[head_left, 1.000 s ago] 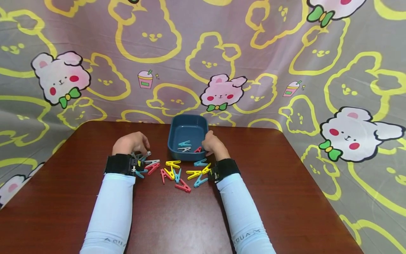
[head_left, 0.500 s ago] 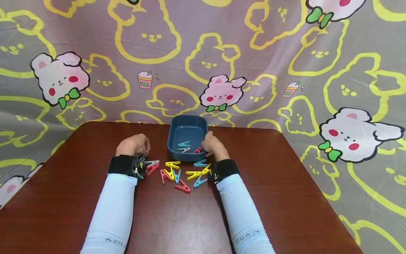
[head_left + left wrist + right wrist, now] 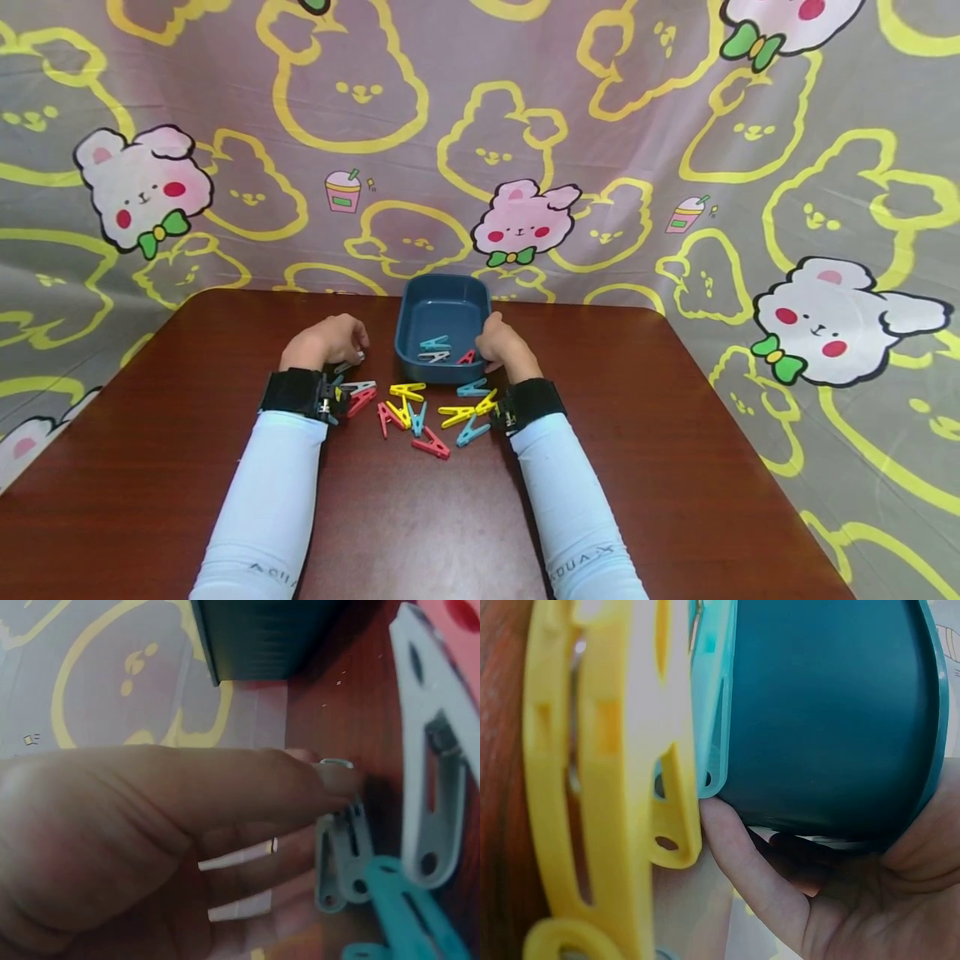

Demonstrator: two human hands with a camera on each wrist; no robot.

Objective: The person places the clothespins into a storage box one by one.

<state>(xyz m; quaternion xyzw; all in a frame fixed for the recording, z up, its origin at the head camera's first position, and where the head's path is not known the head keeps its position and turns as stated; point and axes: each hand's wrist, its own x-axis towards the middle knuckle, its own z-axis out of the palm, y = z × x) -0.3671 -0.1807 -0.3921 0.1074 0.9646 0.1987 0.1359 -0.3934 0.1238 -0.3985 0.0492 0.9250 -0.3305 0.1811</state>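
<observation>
My left hand (image 3: 327, 340) pinches a grey clothespin (image 3: 346, 855) between thumb and fingers, low over the table left of the blue box. The pin's far end is hidden behind the thumb. My right hand (image 3: 504, 343) grips the right side of the blue box (image 3: 405, 321), with one finger low against its outer wall in the right wrist view. Inside the box lie a blue clothespin (image 3: 435, 342), a white clothespin (image 3: 433, 357) and a red clothespin (image 3: 467, 357). A white clothespin (image 3: 420, 750) and a turquoise clothespin (image 3: 412, 907) lie close to my left fingers.
Several clothespins are scattered in front of the box, among them a yellow clothespin (image 3: 407, 391), a red clothespin (image 3: 431, 444) and a blue clothespin (image 3: 472, 432). They lie on a brown wooden table (image 3: 637, 433). A patterned cloth (image 3: 420, 108) hangs behind the table.
My left hand has moved slightly right and now has the grey clothespin lifted at its fingertips, apart from the pile at left. The right hand and the box have stayed put.
</observation>
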